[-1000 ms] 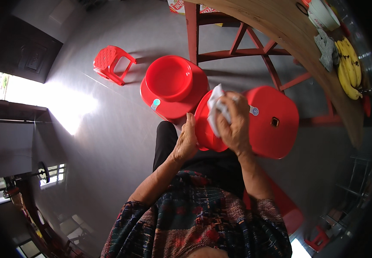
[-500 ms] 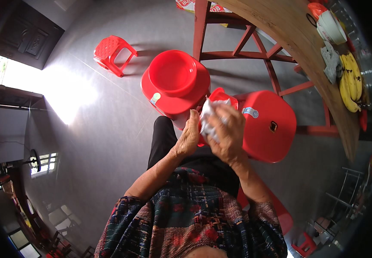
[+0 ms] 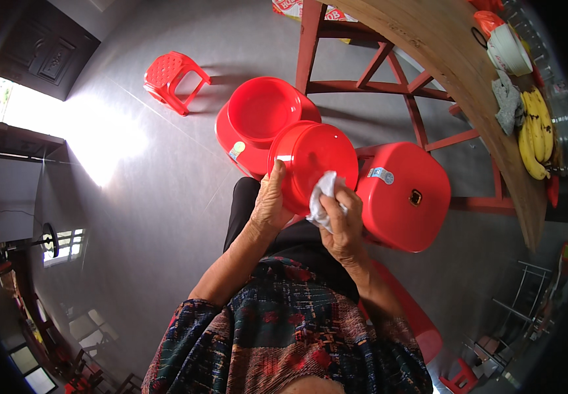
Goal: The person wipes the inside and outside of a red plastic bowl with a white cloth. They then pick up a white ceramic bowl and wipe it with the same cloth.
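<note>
My left hand (image 3: 269, 207) grips the left edge of a red plastic bowl (image 3: 326, 154), which is tilted so that a round, flat face shows. I cannot tell for sure whether that is its base. In my right hand (image 3: 345, 230) a crumpled white cloth (image 3: 321, 202) is bunched, touching the bowl's lower right side. Another red bowl (image 3: 264, 110) sits upright just beyond, on a red plastic stool (image 3: 246, 155). The held bowl covers part of that stool.
To the right stands a second red stool (image 3: 399, 210) with a hole in its top. A small red stool (image 3: 169, 71) is on the grey floor at far left. A wooden table (image 3: 428, 36) curves along the right, bearing bananas (image 3: 534, 134), a grey cloth (image 3: 507, 102) and a white bowl (image 3: 509, 49).
The red bowl has been turned, so its round face now shows toward me. My right hand and the white cloth have moved down to the bowl's lower right side.
</note>
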`<state>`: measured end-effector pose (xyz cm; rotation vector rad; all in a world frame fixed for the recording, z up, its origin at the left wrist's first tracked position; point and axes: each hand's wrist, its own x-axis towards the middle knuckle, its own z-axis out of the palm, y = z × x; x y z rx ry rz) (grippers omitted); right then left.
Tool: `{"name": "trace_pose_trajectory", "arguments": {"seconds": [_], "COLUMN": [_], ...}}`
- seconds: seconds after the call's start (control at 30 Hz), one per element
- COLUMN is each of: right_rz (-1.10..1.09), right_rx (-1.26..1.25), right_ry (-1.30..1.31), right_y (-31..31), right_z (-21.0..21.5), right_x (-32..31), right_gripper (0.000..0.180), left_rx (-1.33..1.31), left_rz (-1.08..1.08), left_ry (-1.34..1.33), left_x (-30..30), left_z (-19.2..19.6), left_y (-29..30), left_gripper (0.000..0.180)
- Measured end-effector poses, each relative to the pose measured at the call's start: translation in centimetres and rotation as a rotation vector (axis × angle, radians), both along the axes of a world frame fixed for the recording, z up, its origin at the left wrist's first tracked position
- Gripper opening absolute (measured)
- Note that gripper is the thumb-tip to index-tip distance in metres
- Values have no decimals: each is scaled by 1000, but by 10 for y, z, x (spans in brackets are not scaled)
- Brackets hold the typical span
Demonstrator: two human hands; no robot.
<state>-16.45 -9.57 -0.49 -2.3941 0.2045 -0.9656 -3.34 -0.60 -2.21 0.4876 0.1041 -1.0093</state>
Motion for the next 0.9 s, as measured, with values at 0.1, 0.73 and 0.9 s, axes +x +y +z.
{"name": "trace_pose_trajectory", "arguments": {"seconds": [0.1,0.73,0.9], "right_rz": [-180,-130,162], "right_rx": [218,899,1337], "right_ry": [110,-23,-36], "right_y": [-18,-61,-84], "right_z": [-4,-1,1], "right_x": [-18,8,-1], "right_gripper": [38,38,56], "left_rx": [1,-72,-6], "left_rz": [-21,-189,-334], "left_ry": [65,-117,-381], "left_x": [0,-15,-13], "left_z": [-6,0,-9], "left_y": [6,17,24], "left_gripper": [51,59,60]}}
